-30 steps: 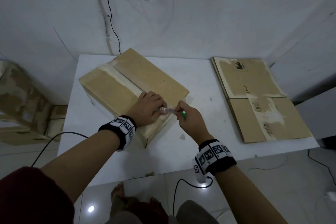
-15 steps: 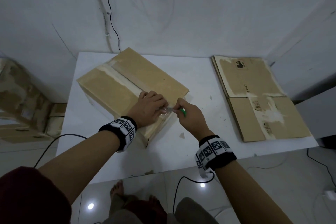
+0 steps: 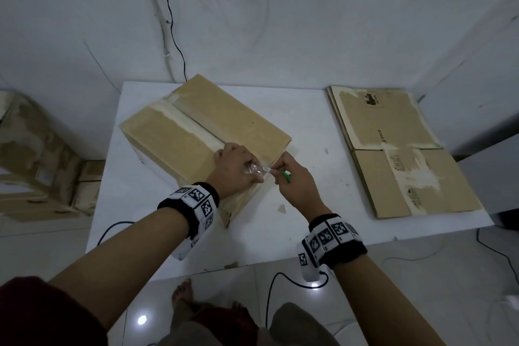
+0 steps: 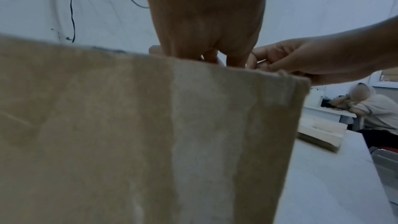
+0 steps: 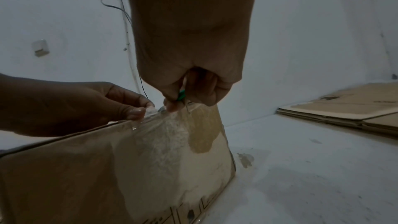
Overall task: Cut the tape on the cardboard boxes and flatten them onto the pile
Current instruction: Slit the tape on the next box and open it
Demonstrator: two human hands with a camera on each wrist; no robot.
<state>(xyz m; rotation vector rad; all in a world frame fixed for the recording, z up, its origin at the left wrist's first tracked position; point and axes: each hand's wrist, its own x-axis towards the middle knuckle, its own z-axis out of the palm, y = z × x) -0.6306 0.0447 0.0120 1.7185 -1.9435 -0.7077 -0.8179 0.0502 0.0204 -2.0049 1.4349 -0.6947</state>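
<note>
A closed cardboard box (image 3: 202, 132) lies at an angle on the white table (image 3: 309, 121), a pale tape strip along its top seam. At the near top edge my left hand (image 3: 236, 168) pinches a bunched piece of clear tape (image 3: 255, 170). Close beside it, my right hand (image 3: 292, 180) grips a small green-handled cutter (image 3: 286, 176), its tip at the tape. In the right wrist view the cutter (image 5: 181, 95) points down at loosened clear tape (image 5: 170, 125) on the box's end face (image 5: 86, 168), beside my left hand (image 5: 75, 105). The left wrist view shows the box side (image 4: 150, 134) and my right hand (image 4: 301, 60).
A pile of flattened cardboard (image 3: 398, 149) lies on the table's right part, seen low in the right wrist view too (image 5: 355, 110). More cardboard (image 3: 36, 154) stands on the floor at the left. Cables trail over the floor and hang down the wall.
Both hands have stayed at the box's near top edge, close together, with hardly any movement. The box has not shifted.
</note>
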